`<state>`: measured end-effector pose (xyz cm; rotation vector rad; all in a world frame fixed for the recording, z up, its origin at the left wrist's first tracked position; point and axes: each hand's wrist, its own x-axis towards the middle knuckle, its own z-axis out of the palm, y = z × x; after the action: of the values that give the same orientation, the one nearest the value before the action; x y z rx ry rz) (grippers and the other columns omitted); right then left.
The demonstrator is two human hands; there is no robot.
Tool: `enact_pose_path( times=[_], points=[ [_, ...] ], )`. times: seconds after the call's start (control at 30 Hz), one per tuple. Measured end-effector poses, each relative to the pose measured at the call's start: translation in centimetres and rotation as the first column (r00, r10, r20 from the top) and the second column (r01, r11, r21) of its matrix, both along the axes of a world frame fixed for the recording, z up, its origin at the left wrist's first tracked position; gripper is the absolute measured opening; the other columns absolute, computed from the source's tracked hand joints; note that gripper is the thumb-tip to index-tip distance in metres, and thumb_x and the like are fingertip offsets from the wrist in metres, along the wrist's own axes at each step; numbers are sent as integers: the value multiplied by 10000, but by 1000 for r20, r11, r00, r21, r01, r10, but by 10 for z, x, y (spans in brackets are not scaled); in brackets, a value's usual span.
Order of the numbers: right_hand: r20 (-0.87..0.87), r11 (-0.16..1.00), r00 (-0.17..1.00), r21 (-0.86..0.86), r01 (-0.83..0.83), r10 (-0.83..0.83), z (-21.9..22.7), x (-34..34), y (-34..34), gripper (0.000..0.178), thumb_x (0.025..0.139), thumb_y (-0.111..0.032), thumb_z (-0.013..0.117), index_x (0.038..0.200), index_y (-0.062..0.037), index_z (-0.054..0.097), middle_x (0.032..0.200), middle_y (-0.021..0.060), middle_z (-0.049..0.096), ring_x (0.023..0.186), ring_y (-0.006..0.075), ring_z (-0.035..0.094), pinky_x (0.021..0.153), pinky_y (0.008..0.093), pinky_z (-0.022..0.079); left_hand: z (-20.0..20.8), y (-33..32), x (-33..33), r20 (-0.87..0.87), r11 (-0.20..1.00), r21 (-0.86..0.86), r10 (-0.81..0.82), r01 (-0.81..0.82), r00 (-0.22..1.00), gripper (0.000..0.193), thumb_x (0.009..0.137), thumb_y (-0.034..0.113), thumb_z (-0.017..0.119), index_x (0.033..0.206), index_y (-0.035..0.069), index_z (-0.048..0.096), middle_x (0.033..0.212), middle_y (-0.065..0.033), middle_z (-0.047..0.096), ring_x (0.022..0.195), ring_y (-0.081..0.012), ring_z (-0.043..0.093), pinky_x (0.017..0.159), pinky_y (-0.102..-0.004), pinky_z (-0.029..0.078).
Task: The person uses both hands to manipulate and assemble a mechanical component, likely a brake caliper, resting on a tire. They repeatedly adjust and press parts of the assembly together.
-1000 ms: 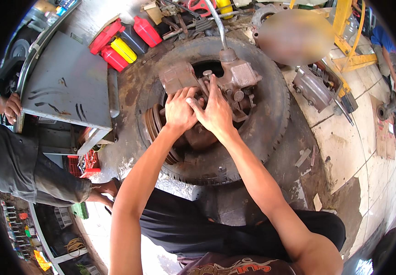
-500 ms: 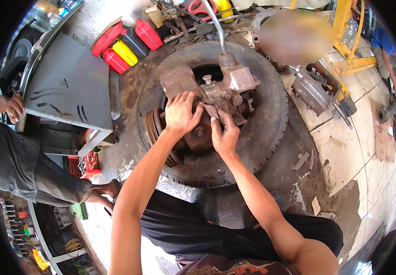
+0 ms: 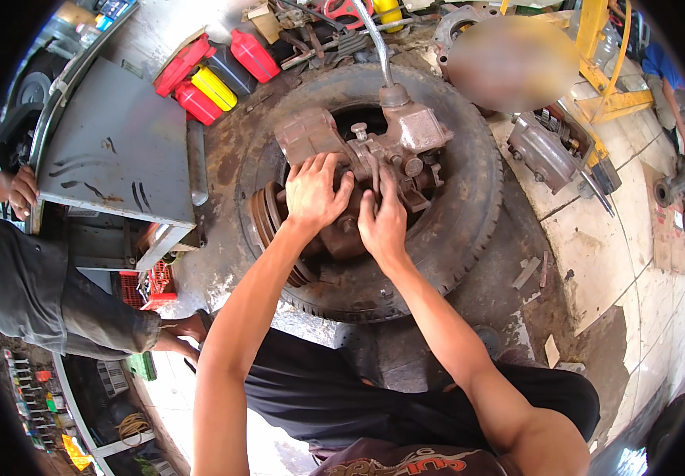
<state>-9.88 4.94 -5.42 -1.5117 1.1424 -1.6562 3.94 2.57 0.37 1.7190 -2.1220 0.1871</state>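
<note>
A dusty brown metal gearbox (image 3: 418, 131) with a bent lever (image 3: 380, 47) rises out of an old tyre (image 3: 469, 206) lying flat on the floor. A grooved pulley wheel (image 3: 267, 230) sits at its left side. My left hand (image 3: 313, 190) rests on the gearbox housing, fingers laid out over it and holding nothing. Just to its right, my right hand (image 3: 384, 218) grips a small flat brownish strip (image 3: 375, 173) between thumb and fingers, against the middle of the gearbox. The strip's lower end is hidden in the hand, so its exact kind cannot be made out.
A grey metal cabinet (image 3: 116, 147) stands at the left, with another person's hand (image 3: 21, 193) on its edge. Red, yellow and black bottles (image 3: 254, 55) lie behind the tyre. Another metal housing (image 3: 545, 155) and a yellow frame (image 3: 592, 63) are at the right.
My right hand has turned and shifted slightly, bringing the strip from slanted to nearly upright against the gearbox. The left hand stays almost where it was.
</note>
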Motion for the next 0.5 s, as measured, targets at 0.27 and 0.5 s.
enact_pose_path(
  times=[0.27, 0.5],
  points=[
    [-31, 999, 999, 52, 8, -6, 0, 2, -17, 464, 937, -69, 625, 1381, 34, 536, 1220, 268, 686, 1122, 412, 687, 951, 432, 541, -2, 1, 0, 25, 1000, -2, 3, -3, 1000, 314, 922, 319, 618, 1140, 96, 652, 1074, -130, 699, 1049, -351, 656, 920, -471, 479],
    [-28, 983, 999, 181, -31, 37, 9, -2, -33, 419, 907, -112, 648, 1282, 64, 584, 1137, 279, 675, 1048, 445, 661, 912, 474, 526, -2, -1, 3, 7, 1000, -23, 4, -4, 1000, 311, 928, 326, 620, 1135, 95, 648, 1067, -134, 703, 1034, -352, 661, 909, -468, 485]
  ],
)
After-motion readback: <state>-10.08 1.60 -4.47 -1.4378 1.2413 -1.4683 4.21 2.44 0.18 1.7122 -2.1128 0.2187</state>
